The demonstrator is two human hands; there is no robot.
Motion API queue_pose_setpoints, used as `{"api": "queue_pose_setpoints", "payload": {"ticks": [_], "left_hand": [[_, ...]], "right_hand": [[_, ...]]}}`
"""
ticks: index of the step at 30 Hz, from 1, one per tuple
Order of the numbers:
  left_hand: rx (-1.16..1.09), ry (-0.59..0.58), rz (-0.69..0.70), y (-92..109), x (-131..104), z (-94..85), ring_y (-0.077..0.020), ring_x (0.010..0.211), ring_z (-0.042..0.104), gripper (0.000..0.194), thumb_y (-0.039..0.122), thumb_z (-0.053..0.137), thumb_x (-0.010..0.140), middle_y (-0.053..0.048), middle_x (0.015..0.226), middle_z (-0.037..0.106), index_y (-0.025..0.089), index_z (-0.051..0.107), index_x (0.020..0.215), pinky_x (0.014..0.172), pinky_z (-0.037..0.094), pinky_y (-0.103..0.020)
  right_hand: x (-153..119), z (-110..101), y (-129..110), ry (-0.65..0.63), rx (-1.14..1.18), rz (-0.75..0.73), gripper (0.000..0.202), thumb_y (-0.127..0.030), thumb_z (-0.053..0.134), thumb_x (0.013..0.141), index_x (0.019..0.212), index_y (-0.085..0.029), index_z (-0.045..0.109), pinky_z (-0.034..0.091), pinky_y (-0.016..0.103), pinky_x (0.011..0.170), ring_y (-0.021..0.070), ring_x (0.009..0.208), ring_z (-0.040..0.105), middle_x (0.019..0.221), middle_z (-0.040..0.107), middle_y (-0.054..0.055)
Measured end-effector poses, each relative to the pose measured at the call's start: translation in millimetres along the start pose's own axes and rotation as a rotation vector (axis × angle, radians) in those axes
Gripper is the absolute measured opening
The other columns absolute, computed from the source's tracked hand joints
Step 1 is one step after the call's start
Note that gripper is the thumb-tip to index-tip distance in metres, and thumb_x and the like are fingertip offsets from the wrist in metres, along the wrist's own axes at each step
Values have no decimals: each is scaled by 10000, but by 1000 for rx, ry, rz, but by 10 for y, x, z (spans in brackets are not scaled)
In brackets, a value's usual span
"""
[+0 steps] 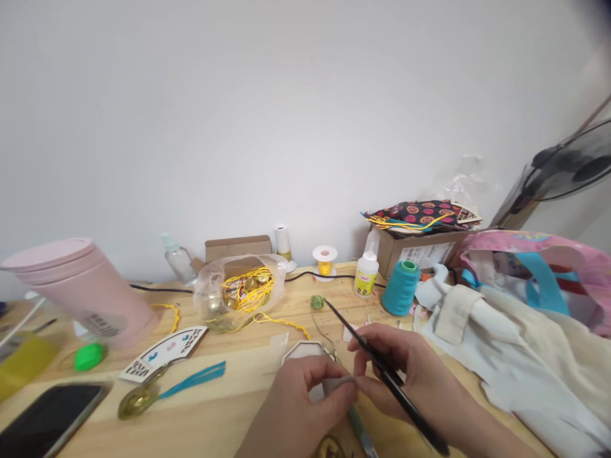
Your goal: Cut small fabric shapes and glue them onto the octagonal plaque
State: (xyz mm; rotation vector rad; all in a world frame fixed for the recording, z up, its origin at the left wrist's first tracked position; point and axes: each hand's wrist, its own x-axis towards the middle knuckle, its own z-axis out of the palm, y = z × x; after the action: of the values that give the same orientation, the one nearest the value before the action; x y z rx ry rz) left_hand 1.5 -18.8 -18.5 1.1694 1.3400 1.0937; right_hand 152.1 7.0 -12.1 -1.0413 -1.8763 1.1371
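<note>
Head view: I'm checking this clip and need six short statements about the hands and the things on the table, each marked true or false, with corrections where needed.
1. The right hand holds a slim black tool. True.
2. In the picture, a white bottle with a yellow label stands left of the teal thread cone. True.
3. The teal thread cone lies on its side. False: it stands upright.
4. Yellow cord lies in a see-through plastic bag. True.
5. The two hands are far apart. False: the left hand is close beside the right, pinching a small thin piece.
6. No yellow cord lies outside the bag. False: a twisted length lies on the wooden table.
</note>
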Motion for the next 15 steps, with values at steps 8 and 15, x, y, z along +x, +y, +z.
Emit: {"api": "queue_pose_setpoints", "payload": {"ticks": [8,15], "left_hand": [[40,-119,-14,69,-14,-34,-187,609,550,71,215,635,596,-26,589,625,162,672,625,562,413,-252],[-301,-137,-14,-73,38,36,-141,629,529,125,239,670,613,-26,643,608,130,637,665,575,396,-214]], "right_hand": [[66,23,80,42,190,64,233,-51,550,608,808,-171,554,360,160,420,69,446,460,562,549,-55],[76,136,8,272,407,185,204,-155,627,598,785,-163,546,317,149,364,68,434,460,538,530,-57]]}}
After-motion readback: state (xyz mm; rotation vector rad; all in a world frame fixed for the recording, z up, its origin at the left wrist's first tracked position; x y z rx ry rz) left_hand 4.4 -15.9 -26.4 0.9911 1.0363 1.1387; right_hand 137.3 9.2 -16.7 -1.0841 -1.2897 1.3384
